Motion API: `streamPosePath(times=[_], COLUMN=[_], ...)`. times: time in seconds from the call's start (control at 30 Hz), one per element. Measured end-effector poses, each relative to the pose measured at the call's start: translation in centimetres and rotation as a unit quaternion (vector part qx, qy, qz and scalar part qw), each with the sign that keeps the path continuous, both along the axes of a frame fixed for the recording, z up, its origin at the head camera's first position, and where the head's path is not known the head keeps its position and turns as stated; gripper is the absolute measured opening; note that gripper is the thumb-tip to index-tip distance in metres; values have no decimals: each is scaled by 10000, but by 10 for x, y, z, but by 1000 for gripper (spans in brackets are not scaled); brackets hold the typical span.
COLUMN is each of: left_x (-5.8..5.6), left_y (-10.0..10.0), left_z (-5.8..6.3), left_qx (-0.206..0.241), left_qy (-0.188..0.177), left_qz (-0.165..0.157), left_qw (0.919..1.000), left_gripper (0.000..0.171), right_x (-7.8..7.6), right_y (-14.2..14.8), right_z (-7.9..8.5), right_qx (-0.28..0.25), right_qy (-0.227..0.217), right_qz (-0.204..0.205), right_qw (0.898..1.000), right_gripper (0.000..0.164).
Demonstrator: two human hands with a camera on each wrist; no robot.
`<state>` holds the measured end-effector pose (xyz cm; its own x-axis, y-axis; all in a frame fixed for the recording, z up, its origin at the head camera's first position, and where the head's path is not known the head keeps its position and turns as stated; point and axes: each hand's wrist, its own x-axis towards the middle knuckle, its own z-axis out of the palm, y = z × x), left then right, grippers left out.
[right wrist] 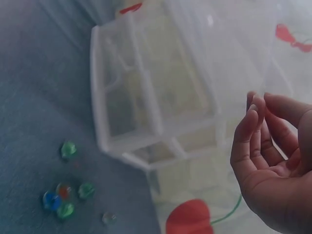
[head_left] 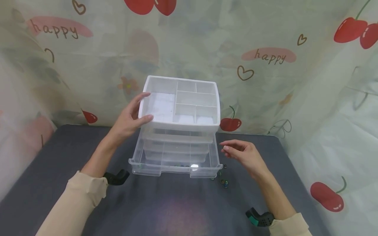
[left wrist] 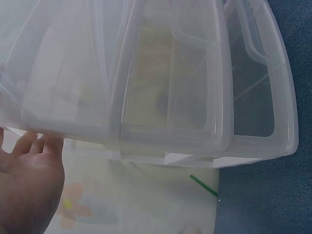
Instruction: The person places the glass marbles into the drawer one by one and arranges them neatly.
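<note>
A white-topped plastic drawer box (head_left: 195, 98) with a compartmented top tray stands at the table's far edge. Below it, a clear drawer (head_left: 175, 170) juts out toward me. My left hand (head_left: 127, 119) grips the tray's left side, thumb at the front rim; in the left wrist view its fingers reach under the clear plastic edge. Beside the box's right side hovers my right hand (head_left: 243, 155), fingers loosely bent, thumb near the fingertips, nothing visible between them. Several small glass marbles (right wrist: 68, 149) in green, blue and orange lie on the table right of the drawer.
The dark grey table (head_left: 177, 203) spreads out in front of the box. A printed cloth (head_left: 200, 42) with cherries and lettering hangs behind and at both sides. Each wrist carries a black camera band (head_left: 116, 177).
</note>
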<state>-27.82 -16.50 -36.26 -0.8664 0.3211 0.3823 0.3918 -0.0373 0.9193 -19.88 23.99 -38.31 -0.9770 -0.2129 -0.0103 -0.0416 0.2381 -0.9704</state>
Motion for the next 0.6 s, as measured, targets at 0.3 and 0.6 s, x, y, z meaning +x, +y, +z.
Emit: streamPosePath(times=[0.3,0.6], left_x=[1,0], left_y=[0,1], left_z=[0,-1], left_qx=[85,88], left_qy=[-81,-58], left_qz=[-90,-95], left_qw=[9999,9999], left_gripper=[69,69], right_x=[-5,-10], right_y=[14,27], right_z=[-28,-55], right_qx=[279,314], right_qy=[-209,-404], right_qz=[-208,-170], right_qw=[9992,9985], right_gripper=[38,42])
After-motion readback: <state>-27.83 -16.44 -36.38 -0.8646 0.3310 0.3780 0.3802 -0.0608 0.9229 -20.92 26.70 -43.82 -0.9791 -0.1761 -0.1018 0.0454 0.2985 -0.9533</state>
